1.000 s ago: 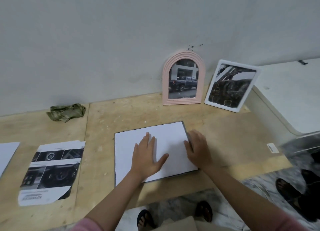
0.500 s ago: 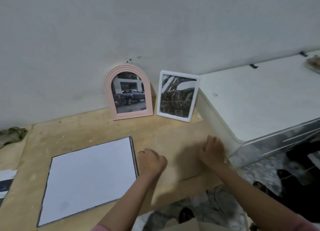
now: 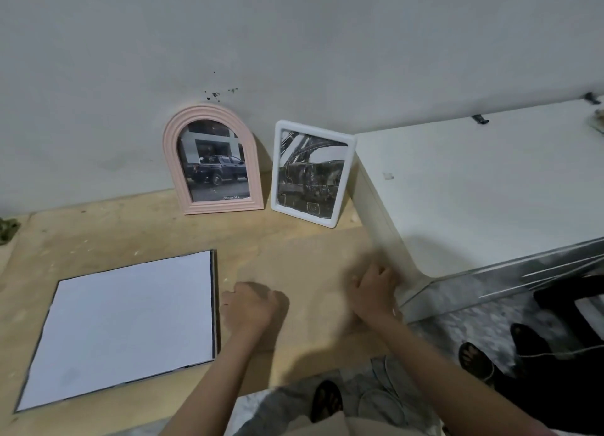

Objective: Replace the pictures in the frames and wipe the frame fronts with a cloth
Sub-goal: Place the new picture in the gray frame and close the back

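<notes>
A pale wooden bench (image 3: 130, 232) runs along a grey wall (image 3: 294, 36) marked with small dark specks (image 3: 215, 93). At the right, a white cabinet (image 3: 474, 187) butts against the bench. On the marbled floor (image 3: 457, 311), near right, stand sandalled feet (image 3: 474, 358), and another foot (image 3: 325, 399) shows below the bench edge.

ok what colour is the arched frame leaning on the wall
Pale pink, with ridged edges; the arched frame shows clearly in the head view.

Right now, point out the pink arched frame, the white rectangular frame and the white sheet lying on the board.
pink arched frame (image 3: 213, 115): head view, on the top of its arch.
white rectangular frame (image 3: 349, 170): head view, on its right border.
white sheet (image 3: 130, 324): head view, on the middle of its blank face.
</notes>
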The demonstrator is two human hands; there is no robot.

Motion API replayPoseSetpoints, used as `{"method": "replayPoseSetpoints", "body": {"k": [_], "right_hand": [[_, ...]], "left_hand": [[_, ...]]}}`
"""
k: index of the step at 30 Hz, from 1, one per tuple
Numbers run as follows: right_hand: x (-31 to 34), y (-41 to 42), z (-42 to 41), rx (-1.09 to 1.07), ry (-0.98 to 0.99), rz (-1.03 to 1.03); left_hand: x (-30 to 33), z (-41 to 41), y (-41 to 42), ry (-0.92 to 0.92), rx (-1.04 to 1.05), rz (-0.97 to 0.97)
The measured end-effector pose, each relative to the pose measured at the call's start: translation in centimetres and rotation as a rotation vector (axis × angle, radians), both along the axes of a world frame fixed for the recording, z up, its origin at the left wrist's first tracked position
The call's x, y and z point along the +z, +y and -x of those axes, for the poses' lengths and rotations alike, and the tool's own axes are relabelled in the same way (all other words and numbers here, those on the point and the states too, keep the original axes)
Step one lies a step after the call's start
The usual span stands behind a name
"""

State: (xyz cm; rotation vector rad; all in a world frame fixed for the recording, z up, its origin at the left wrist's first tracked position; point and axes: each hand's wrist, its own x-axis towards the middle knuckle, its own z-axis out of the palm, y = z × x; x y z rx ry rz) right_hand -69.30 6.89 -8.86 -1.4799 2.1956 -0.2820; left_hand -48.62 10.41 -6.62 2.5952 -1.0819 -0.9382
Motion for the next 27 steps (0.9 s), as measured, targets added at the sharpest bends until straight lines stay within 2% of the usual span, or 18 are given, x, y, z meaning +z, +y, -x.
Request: {"method": "replayPoseSetpoints", "body": {"k": [3,5,16,20,27], "right_hand": [[0.2,0.1,-0.4,-0.039,-0.004,-0.002],[0.4,0.3,-0.5,-0.057,0.005,-0.01],[4.4,1.5,-4.1,-0.038,-0.077,0.089],[5.4,2.0,-8.4,0.046,-0.048,0.128],[4.9,5.1,-19.5,0.182,-0.07,0.055]], "left_hand": [[-0.1,-0.8,-0.5,0.146,0.144,0.065],[0.2,-1.2,-0.5,0.163,0.209,0.074],[1.2,-5.8,1.0,0.084,0.309,0.309],[2.1,-9.7,2.2,0.018,0.314,0.332],[2.1,-20.5,6.4,-0.093,0.283,0.331]]}}
